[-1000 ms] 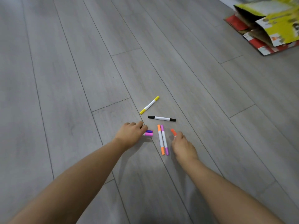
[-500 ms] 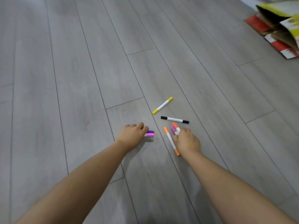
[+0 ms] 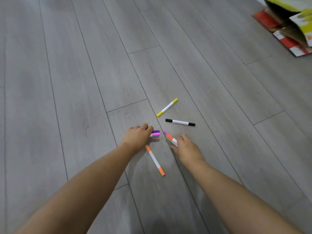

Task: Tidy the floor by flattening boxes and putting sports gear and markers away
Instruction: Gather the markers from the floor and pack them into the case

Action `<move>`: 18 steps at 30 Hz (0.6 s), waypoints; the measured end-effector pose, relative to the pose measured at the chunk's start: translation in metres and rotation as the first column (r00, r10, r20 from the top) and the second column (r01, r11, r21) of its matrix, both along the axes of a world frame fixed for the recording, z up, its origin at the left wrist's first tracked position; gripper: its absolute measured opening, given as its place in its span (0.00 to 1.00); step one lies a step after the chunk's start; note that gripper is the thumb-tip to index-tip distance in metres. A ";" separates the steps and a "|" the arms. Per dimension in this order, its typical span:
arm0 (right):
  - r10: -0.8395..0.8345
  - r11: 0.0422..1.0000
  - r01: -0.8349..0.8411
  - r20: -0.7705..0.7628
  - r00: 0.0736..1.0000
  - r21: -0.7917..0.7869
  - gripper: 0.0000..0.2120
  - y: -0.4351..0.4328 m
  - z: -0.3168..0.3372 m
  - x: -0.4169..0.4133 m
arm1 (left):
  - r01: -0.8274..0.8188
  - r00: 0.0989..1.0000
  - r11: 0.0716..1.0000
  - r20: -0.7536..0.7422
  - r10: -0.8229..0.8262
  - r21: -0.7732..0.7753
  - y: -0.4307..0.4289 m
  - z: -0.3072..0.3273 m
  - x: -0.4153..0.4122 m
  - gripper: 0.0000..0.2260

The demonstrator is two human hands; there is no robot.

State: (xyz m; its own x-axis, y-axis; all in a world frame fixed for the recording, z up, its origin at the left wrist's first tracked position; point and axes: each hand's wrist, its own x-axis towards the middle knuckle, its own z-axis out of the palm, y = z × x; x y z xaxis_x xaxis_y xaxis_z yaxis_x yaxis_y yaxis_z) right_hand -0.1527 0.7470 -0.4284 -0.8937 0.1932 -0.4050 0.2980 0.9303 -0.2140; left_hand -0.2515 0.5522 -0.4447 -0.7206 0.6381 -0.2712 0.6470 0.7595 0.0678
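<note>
Markers lie scattered on the grey plank floor. My left hand [image 3: 137, 137] is closed around a bundle of markers whose purple and pink caps [image 3: 156, 133] stick out to its right. My right hand [image 3: 184, 146] grips two markers, with an orange and a purple cap [image 3: 168, 135] poking out from its fingers. A loose orange marker [image 3: 155, 159] lies between my forearms. Beyond the hands lie a black marker [image 3: 180, 122] and a yellow marker [image 3: 167, 107], both untouched.
Flattened cardboard boxes [image 3: 290, 22], yellow over red and white, lie stacked at the far right corner. Grey wood-look floor [image 3: 76, 73] stretches in all directions around the markers.
My right hand picked up the purple marker beside the orange one and lifted it with the orange-capped marker. The loose orange marker shifted towards my left arm. The left hand stayed put.
</note>
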 end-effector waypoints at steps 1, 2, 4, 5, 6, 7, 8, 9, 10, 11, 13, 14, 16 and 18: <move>0.002 1.000 -0.002 0.003 1.000 0.009 0.16 -0.001 -0.001 0.001 | -0.008 1.000 1.000 -0.003 0.008 0.002 -0.003 0.000 -0.001 0.18; 0.004 1.000 -0.004 0.006 1.000 0.025 0.15 -0.003 0.001 0.001 | -0.015 1.000 1.000 -0.009 0.015 0.003 -0.006 0.001 -0.002 0.18; 0.034 0.998 -0.034 0.015 0.999 0.055 0.15 -0.008 0.004 -0.001 | -0.024 1.000 1.000 -0.017 0.024 0.009 -0.015 0.004 -0.006 0.17; 0.056 0.997 -0.057 0.018 0.998 0.060 0.16 -0.012 0.006 -0.001 | -0.030 0.999 0.999 -0.025 0.030 0.010 -0.021 0.005 -0.009 0.16; 0.084 0.995 -0.085 0.017 0.996 0.051 0.16 -0.017 0.008 -0.001 | -0.047 0.998 0.999 -0.033 0.047 0.013 -0.028 0.007 -0.012 0.14; 0.114 0.993 -0.115 0.015 0.993 0.023 0.16 -0.024 0.009 0.000 | -0.069 0.997 0.997 -0.038 0.070 0.021 -0.037 0.009 -0.015 0.12; 0.145 0.989 -0.145 0.017 0.989 -0.025 0.15 -0.033 0.010 0.002 | -0.087 0.996 0.996 -0.035 0.088 0.020 -0.047 0.012 -0.018 0.11; 0.173 0.982 -0.170 0.023 0.985 -0.081 0.14 -0.043 0.010 0.004 | -0.099 0.995 0.995 -0.033 0.099 0.008 -0.057 0.015 -0.020 0.11; 0.200 0.972 -0.194 0.030 0.979 -0.132 0.12 -0.053 0.010 0.007 | -0.109 0.994 0.994 -0.033 0.109 -0.012 -0.068 0.017 -0.021 0.11; 0.232 0.961 -0.223 0.035 0.972 -0.165 0.11 -0.065 0.010 0.009 | -0.126 0.992 0.992 -0.034 0.125 -0.030 -0.079 0.019 -0.021 0.11; 0.303 0.937 -0.295 0.018 0.953 -0.186 0.11 -0.091 0.008 0.011 | -0.171 0.985 0.983 -0.042 0.169 -0.069 -0.101 0.023 -0.021 0.11; 0.330 0.927 -0.323 0.002 0.944 -0.193 0.12 -0.106 0.009 0.012 | -0.193 0.981 0.977 -0.045 0.189 -0.092 -0.111 0.025 -0.019 0.12; 0.351 0.917 -0.339 0.020 0.936 -0.210 0.19 -0.133 0.007 0.016 | -0.236 0.972 0.962 -0.039 0.232 -0.140 -0.130 0.029 -0.013 0.12; 0.356 0.922 -0.340 0.059 0.933 -0.183 0.19 -0.155 0.003 0.020 | -0.279 0.960 0.945 -0.021 0.280 -0.168 -0.145 0.031 -0.005 0.13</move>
